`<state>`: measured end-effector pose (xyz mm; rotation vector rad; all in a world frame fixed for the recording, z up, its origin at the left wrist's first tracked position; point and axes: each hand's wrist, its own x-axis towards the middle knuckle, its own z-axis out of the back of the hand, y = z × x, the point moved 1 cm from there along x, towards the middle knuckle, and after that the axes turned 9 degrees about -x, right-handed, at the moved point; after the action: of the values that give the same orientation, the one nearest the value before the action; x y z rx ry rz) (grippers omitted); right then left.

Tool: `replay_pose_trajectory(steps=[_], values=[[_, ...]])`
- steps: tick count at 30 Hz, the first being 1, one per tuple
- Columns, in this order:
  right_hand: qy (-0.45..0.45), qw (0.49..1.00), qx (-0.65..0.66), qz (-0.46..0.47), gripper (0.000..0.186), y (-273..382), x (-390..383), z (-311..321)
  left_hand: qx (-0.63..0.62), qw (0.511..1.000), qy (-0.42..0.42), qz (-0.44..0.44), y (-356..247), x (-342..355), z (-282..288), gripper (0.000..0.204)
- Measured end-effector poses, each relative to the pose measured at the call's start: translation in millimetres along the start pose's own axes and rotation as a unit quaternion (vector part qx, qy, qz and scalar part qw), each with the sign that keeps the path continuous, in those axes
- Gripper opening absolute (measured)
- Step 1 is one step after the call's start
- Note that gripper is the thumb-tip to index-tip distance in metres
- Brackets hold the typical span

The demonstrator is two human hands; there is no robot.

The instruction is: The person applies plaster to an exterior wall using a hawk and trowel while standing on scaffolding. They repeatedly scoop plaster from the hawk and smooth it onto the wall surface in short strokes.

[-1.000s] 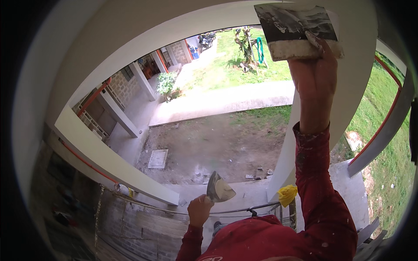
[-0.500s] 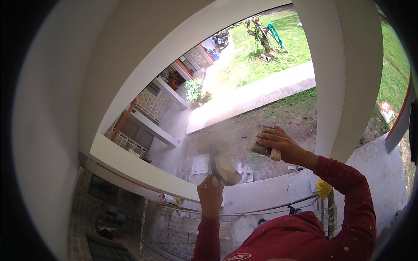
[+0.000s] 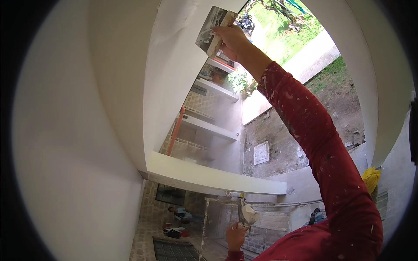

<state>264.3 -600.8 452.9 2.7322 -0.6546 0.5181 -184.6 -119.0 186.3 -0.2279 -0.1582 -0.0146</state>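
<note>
Up by the white beam (image 3: 167, 74), the right grip (image 3: 227, 40) is closed around the pale back of a wide putty blade (image 3: 209, 28), whose dark face overlaps the beam; I cannot tell whether they touch. Low down, the left grip (image 3: 236, 237) clasps a smaller trowel (image 3: 241, 212) bearing pale paste (image 3: 250, 215). The red sleeve (image 3: 311, 130) hides part of the courtyard (image 3: 278, 130); a yellow cloth (image 3: 371, 178) shows beside it.

Deep red on the sleeve (image 3: 322, 139), flecked with white, and above it a broad scraper (image 3: 208, 29), dark grey streaked with pale smears, its handle strip (image 3: 214, 48) a dirty cream! Pale cream shows on the small trowel (image 3: 249, 214), off-white on the beam (image 3: 170, 82), bright yellow on the cloth (image 3: 371, 178), orange-red on the pipe (image 3: 176, 130), and a tan block pattern on the wall (image 3: 146, 213).
</note>
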Motion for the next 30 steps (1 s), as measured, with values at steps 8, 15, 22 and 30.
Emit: replay_pose_trajectory(steps=[8, 15, 22, 30], values=[[0.02, 1.0, -0.017, -0.008, 0.043, 18, -22, -52, 0.151, 0.985, 0.026, -0.081, 30, -33, 4, 0.015], [0.153, 0.975, -0.142, 0.081, 0.024, 49, -206, -100, 0.025, 0.999, -0.017, 0.045, 1, 6, -4, 0.034], [-0.013, 0.998, -0.013, 0.062, 0.028, 23, -104, -44, -0.061, 0.998, 0.021, 0.006, 5, 11, -19, 0.039], [0.008, 0.997, 0.026, 0.072, 0.03, 43, 19, -22, 0.033, 0.999, 0.027, -0.026, 23, -8, -26, 0.043]])
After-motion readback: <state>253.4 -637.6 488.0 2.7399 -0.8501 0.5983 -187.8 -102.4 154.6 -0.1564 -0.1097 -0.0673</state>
